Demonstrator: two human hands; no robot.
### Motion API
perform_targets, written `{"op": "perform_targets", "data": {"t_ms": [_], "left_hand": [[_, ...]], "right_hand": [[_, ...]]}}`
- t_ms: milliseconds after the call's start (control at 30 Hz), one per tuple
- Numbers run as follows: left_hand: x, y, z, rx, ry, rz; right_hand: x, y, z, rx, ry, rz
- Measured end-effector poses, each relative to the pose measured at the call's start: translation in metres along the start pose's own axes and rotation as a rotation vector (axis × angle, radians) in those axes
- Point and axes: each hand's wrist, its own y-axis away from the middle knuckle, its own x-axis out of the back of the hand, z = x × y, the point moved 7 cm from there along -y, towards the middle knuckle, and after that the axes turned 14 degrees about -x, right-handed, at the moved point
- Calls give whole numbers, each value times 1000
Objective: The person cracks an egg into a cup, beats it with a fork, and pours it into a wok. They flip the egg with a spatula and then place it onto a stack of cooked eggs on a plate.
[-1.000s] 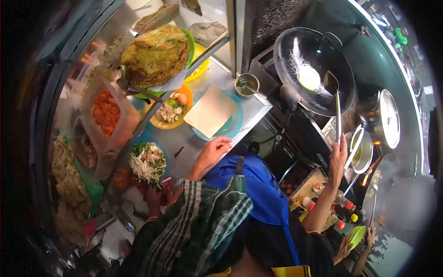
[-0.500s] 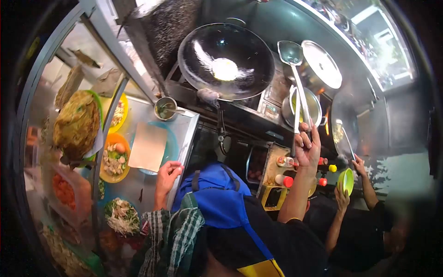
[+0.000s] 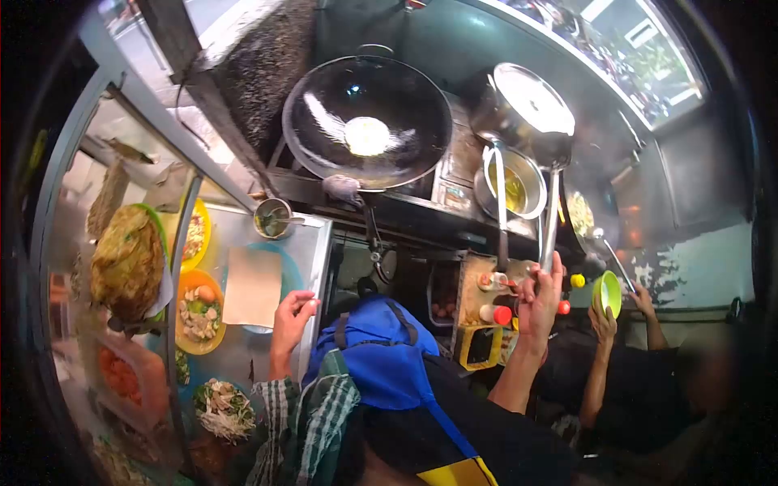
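Note:
My right hand (image 3: 538, 301) is closed around the handle of a long metal ladle (image 3: 551, 202). The ladle's bowl is up by the tall lidded pot (image 3: 531, 101), above the right rim of a smaller pot (image 3: 525, 190) with yellowish liquid. A second utensil with a dark handle (image 3: 502, 235) leans in that smaller pot. My left hand (image 3: 290, 322) hovers near the metal counter's edge with loosely bent fingers and nothing visible in it. Beside it lies a sheet of brown paper (image 3: 251, 283) on a blue plate (image 3: 289, 275). An egg (image 3: 366, 136) sits in the large black wok (image 3: 324, 105).
A metal cup (image 3: 273, 219) stands at the counter's corner. Left are an orange plate of food (image 3: 212, 336) and a plate of shredded food (image 3: 224, 409). Red-capped bottles (image 3: 496, 314) stand ahead. At right, a co-worker holds a green bowl (image 3: 608, 294) and a utensil (image 3: 620, 263).
My right hand has moved down and slightly right, swinging the ladle's bowl right and lower. The view has shifted a little. My left hand stays by the counter edge.

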Motion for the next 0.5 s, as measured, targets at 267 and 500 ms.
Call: {"op": "perform_targets", "data": {"t_ms": [267,500], "left_hand": [[-1,4,5,-59,2,5],[12,26,-13,-84,48,114]], "right_hand": [[-97,-92,-14,62,901,-182],[-235,-185,-25,341,1851,-513]]}}
